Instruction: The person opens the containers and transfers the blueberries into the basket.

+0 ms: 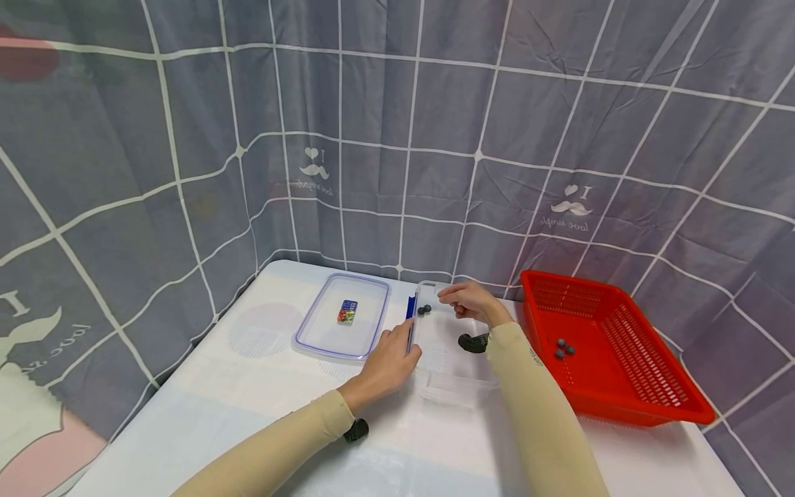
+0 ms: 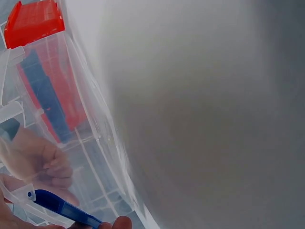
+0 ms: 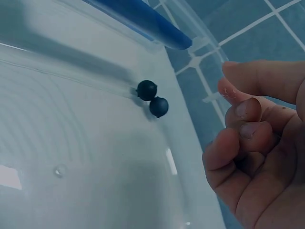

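A clear plastic box [image 1: 447,331] with a blue side latch [image 2: 66,207] stands on the white table. My left hand [image 1: 388,359] grips the box's left side at the latch; its fingertips [image 2: 121,223] show at the bottom of the left wrist view. Two small dark balls [image 3: 152,98] lie together in a corner of the box. Over the box's far right part is my right hand [image 1: 468,301]. In the right wrist view its fingers are loosely curled, with a gap between thumb and forefinger, and nothing shows between them.
To the right, a red perforated basket [image 1: 658,393] holds several dark balls [image 1: 562,348]. A clear lid [image 1: 323,304] with a bluish rim and a colourful label lies at the left. Behind the table hangs a grey checked curtain [image 1: 373,172].
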Action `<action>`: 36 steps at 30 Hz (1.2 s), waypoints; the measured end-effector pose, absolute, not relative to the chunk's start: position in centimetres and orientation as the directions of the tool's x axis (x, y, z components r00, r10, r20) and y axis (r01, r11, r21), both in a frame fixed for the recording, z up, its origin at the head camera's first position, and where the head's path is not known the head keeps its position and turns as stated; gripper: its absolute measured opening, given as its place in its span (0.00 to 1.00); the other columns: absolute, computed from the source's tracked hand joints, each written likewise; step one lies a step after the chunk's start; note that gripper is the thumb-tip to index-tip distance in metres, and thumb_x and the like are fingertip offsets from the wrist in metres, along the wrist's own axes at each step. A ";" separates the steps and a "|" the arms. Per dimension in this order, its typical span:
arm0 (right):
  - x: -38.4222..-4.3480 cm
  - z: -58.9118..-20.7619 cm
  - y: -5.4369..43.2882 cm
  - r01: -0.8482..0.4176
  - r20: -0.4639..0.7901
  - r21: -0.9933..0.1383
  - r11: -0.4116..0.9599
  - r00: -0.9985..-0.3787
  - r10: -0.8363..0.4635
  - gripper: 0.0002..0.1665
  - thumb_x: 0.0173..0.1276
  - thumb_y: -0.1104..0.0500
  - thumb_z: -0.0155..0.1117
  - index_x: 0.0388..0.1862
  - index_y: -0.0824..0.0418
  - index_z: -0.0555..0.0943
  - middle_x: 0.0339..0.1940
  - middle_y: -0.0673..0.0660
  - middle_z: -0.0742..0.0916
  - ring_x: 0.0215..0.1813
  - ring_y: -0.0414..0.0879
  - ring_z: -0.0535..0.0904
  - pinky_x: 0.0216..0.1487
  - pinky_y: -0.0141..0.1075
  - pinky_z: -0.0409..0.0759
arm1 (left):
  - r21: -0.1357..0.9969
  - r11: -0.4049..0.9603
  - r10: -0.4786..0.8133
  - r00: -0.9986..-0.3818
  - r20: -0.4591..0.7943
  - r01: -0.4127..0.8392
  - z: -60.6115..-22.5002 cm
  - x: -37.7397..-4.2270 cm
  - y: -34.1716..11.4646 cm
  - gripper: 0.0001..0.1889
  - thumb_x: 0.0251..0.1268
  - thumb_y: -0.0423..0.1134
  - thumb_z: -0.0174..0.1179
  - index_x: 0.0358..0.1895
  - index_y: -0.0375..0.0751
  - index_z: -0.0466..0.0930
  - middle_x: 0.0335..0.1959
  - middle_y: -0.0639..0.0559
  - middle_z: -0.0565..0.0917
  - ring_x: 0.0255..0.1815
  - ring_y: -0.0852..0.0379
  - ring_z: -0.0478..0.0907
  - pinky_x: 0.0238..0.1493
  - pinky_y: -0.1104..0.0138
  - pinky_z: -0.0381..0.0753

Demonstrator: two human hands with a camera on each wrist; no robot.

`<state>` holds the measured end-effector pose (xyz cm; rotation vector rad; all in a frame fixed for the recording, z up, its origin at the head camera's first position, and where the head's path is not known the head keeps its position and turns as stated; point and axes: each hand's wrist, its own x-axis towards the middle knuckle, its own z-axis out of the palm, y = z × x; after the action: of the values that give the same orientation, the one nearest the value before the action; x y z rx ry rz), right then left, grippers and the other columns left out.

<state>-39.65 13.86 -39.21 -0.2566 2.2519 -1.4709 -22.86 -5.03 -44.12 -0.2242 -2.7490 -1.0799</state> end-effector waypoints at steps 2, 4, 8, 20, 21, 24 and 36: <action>-39.8 -39.7 13.6 0.083 -0.264 -0.900 0.429 -0.885 -0.383 0.24 0.71 0.60 0.64 0.62 0.70 0.77 0.23 0.51 0.72 0.23 0.43 0.64 0.30 0.34 0.70 | 0.657 0.727 0.072 -0.973 0.219 0.201 -44.2 -22.9 -5.0 0.34 0.74 0.49 0.44 0.78 0.38 0.58 0.71 0.44 0.72 0.62 0.46 0.71 0.62 0.51 0.74; -39.9 -40.1 13.3 0.090 -0.273 -0.895 0.437 -0.885 -0.377 0.24 0.72 0.60 0.63 0.64 0.70 0.77 0.23 0.51 0.72 0.23 0.42 0.63 0.30 0.34 0.70 | 0.658 0.727 0.070 -0.974 0.215 0.197 -44.2 -22.9 -5.0 0.34 0.74 0.49 0.45 0.78 0.38 0.58 0.72 0.44 0.72 0.62 0.46 0.71 0.62 0.51 0.74; -40.1 -40.9 12.8 0.119 -0.298 -0.890 0.441 -0.882 -0.365 0.24 0.72 0.62 0.62 0.64 0.69 0.77 0.23 0.51 0.72 0.23 0.42 0.63 0.30 0.34 0.69 | 0.658 0.728 0.070 -0.975 0.210 0.194 -44.3 -22.9 -5.1 0.34 0.74 0.49 0.45 0.78 0.38 0.58 0.72 0.44 0.71 0.63 0.46 0.71 0.63 0.51 0.73; -40.2 -42.4 12.1 0.168 -0.321 -0.883 0.439 -0.898 -0.302 0.24 0.70 0.62 0.64 0.64 0.65 0.79 0.21 0.51 0.72 0.23 0.42 0.65 0.29 0.33 0.69 | 0.664 0.720 0.085 -0.975 0.206 0.202 -44.1 -22.8 -5.0 0.33 0.73 0.48 0.44 0.79 0.38 0.57 0.72 0.44 0.71 0.64 0.46 0.70 0.64 0.51 0.72; -40.3 -42.5 12.1 0.167 -0.321 -0.881 0.442 -0.899 -0.299 0.24 0.70 0.62 0.64 0.64 0.65 0.79 0.20 0.51 0.72 0.23 0.42 0.64 0.29 0.33 0.69 | 0.663 0.720 0.084 -0.975 0.207 0.203 -44.1 -22.8 -5.0 0.33 0.73 0.48 0.44 0.79 0.38 0.57 0.72 0.44 0.71 0.64 0.46 0.70 0.64 0.50 0.73; -40.4 -42.8 11.9 0.173 -0.325 -0.876 0.450 -0.902 -0.286 0.23 0.70 0.62 0.64 0.64 0.64 0.79 0.20 0.50 0.72 0.23 0.41 0.64 0.28 0.33 0.68 | 0.660 0.724 0.081 -0.975 0.209 0.201 -44.1 -22.8 -5.0 0.33 0.73 0.48 0.44 0.78 0.38 0.57 0.72 0.45 0.72 0.64 0.46 0.70 0.63 0.51 0.73; -40.3 -43.6 11.2 0.171 -0.341 -0.848 0.502 -0.901 -0.269 0.22 0.70 0.61 0.64 0.62 0.64 0.81 0.19 0.50 0.72 0.23 0.41 0.65 0.29 0.33 0.69 | 0.657 0.726 0.081 -0.974 0.213 0.204 -44.0 -22.8 -5.0 0.33 0.73 0.47 0.44 0.78 0.38 0.58 0.71 0.45 0.72 0.63 0.46 0.71 0.63 0.51 0.73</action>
<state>-40.32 11.18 -43.60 -0.0809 2.3166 -1.3766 -22.78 -4.99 -44.03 -0.2294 -2.7592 -1.0797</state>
